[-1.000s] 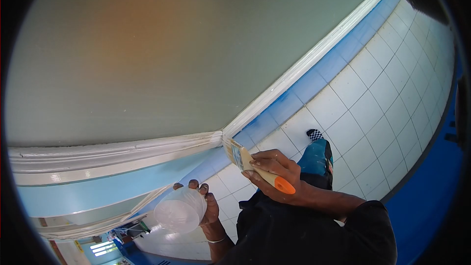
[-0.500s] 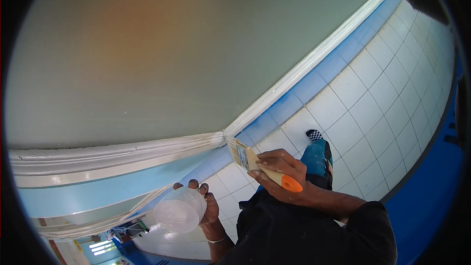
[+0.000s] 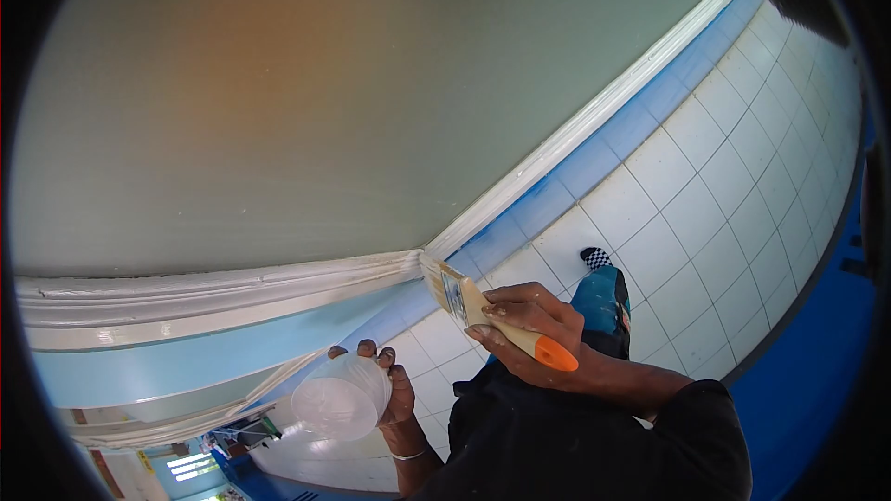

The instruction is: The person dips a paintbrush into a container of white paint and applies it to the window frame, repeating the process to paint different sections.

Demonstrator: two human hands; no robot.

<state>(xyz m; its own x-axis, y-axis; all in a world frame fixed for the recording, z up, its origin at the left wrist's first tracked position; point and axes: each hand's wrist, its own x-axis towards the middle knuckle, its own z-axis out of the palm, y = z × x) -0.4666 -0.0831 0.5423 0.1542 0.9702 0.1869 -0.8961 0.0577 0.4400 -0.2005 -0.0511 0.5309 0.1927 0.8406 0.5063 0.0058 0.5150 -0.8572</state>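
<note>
A flat paintbrush (image 3: 520, 339) with a pale handle and orange end is gripped in my right hand (image 3: 538, 320). Its bristles touch the white trim at the corner where two lengths of white frame (image 3: 422, 262) meet. Lower down, my left hand (image 3: 397, 390) has its fingers wrapped round a translucent plastic cup (image 3: 340, 397), tilted toward me. What is in the cup I cannot clearly make out. Beside the frame stretches a large grey-green panel (image 3: 278, 130).
White floor tiles (image 3: 691, 213) lie below, bordered by a row of blue tiles (image 3: 557, 195). My foot in a checkered sock (image 3: 595, 258) rests on them. A light blue band (image 3: 213, 353) runs under the left trim. Blue flooring (image 3: 789, 399) is at right.
The paintbrush has shifted slightly left along the corner trim, its handle turning a little to the right. The cup and my left hand have hardly moved.
</note>
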